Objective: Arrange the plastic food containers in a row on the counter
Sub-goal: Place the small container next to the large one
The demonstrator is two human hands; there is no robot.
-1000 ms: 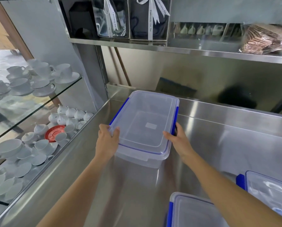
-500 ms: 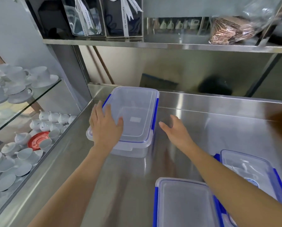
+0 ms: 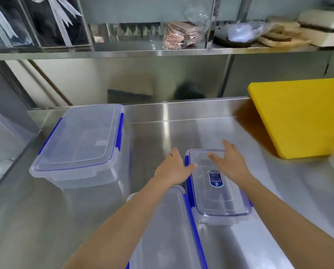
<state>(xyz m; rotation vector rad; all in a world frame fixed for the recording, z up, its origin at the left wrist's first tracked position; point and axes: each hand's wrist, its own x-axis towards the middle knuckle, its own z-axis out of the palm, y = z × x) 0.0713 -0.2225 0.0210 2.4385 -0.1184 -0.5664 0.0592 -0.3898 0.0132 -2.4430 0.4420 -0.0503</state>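
A large clear container with blue clips (image 3: 80,144) stands alone at the back left of the steel counter (image 3: 45,220). A narrower clear container with a blue label (image 3: 216,193) sits in the middle, and a third lidded container (image 3: 168,230) lies beside it at the near edge, partly under my left forearm. My left hand (image 3: 172,167) is open at the labelled container's left far corner, fingertips touching its rim. My right hand (image 3: 230,162) hovers open over that container's far end, fingers spread, holding nothing.
A yellow cutting board (image 3: 302,117) leans at the back right. A steel shelf (image 3: 162,52) overhead carries bagged wafers (image 3: 179,34), dark boxes with white ribbons and other packets. A steel backsplash runs behind the counter.
Both hands let go of the large container, now set down at the back left, and moved right to the labelled container. The view swung right, showing the yellow board.
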